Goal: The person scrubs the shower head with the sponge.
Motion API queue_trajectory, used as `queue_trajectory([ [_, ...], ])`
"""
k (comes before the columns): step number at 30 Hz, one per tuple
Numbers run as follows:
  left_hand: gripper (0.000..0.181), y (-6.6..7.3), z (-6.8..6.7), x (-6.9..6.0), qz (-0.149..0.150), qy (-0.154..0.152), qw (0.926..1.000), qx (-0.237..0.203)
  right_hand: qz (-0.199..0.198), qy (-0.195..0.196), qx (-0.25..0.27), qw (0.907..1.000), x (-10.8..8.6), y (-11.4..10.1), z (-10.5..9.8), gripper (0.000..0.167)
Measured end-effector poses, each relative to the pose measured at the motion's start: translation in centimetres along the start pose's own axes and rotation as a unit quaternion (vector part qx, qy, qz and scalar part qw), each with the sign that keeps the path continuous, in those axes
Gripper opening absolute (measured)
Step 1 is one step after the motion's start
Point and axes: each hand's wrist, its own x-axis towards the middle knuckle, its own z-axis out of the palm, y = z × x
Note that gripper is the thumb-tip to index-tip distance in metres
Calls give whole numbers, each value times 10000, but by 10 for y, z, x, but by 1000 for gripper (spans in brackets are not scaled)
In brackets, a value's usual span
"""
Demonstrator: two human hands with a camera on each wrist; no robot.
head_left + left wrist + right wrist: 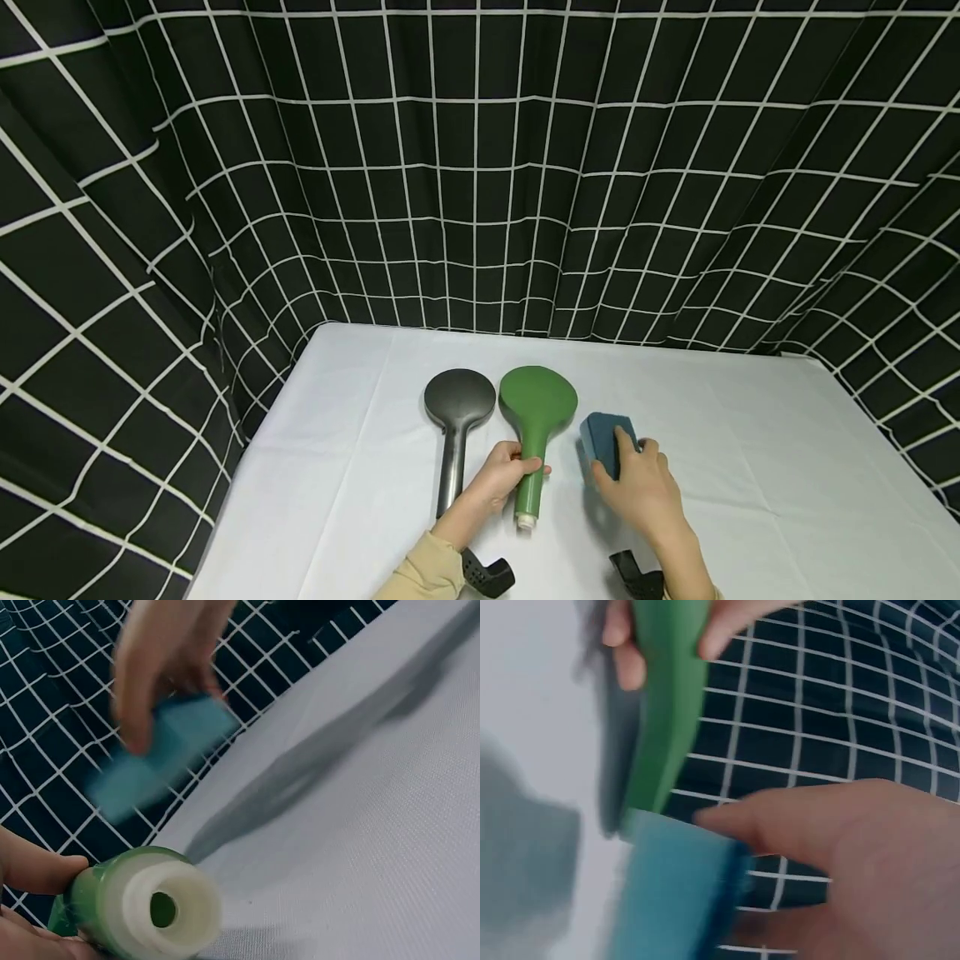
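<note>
My left hand (501, 477) grips a green shower head (537, 400) by its handle, with the thumb across it. The handle's hollow white end (196, 907) faces the left wrist camera. In my right hand (647, 492) is a blue sponge (597, 437), pinched between thumb and fingers. The sponge is held to the right of the green handle, apart from it in the head view; the right wrist view shows a darker blue side. A dark grey shower head (459, 398) lies left of the green one, its handle partly behind my left forearm.
A white cloth covers the table (750, 467). Black curtain (480, 192) with a white grid stands behind the table and along both sides. Black wrist mounts (487, 575) show below the hands at the near edge of the head view.
</note>
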Motion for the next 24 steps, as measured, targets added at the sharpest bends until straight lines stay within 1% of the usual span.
queue_trajectory([
  [1, 32, 1, -1, -2, -2, -5, 10000, 5, -283, 350, 114, 9989, 0, -2, -1, 60],
  [2, 33, 1, -1, -4, -3, -17, 10000, -15, -618, 697, 224, 9954, 0, -5, 0, 57],
  [3, 34, 2, -2, -5, 8, -37, 10000, -17, -994, 998, 343, 9894, 1, -8, 0, 54],
  [5, 36, 5, -3, -8, 100, -154, 9998, -25, -1836, 1444, 500, 9711, 4, -14, 3, 51],
  [6, 37, 7, -3, -10, 173, -241, 9996, -9, -2229, 1570, 554, 9605, 7, -18, 5, 50],
  [8, 41, 10, -4, -13, 445, -463, 9979, 58, -2859, 1637, 535, 9427, 12, -24, 7, 42],
  [9, 41, 11, -4, -15, 644, -596, 9960, 143, -3081, 1651, 528, 9354, 15, -27, 8, 40],
  [11, 41, 12, -5, -16, 1113, -879, 9893, 339, -3324, 1758, 529, 9251, 24, -32, 8, 39],
  [12, 42, 12, -6, -17, 1353, -1018, 9845, 461, -3363, 1848, 540, 9219, 29, -35, 6, 41],
  [14, 40, 11, -7, -17, 1776, -1259, 9741, 608, -3313, 2073, 595, 9186, 40, -38, 1, 40],
  [16, 41, 11, -7, -17, 2095, -1413, 9644, 772, -3152, 2425, 728, 9146, 53, -39, -6, 39],
  [18, 42, 13, -7, -17, 2318, -1506, 9572, 859, -2864, 2836, 865, 9111, 66, -39, -14, 39],
  [20, 45, 14, -7, -18, 2539, -1529, 9505, 931, -2455, 3220, 1082, 9079, 76, -37, -23, 39],
  [22, 47, 18, -6, -22, 2726, -1566, 9437, 1033, -2066, 3523, 1324, 9032, 82, -37, -27, 39],
  [24, 47, 23, -6, -26, 2864, -1562, 9376, 1208, -1963, 3755, 1404, 8949, 82, -37, -27, 38],
])
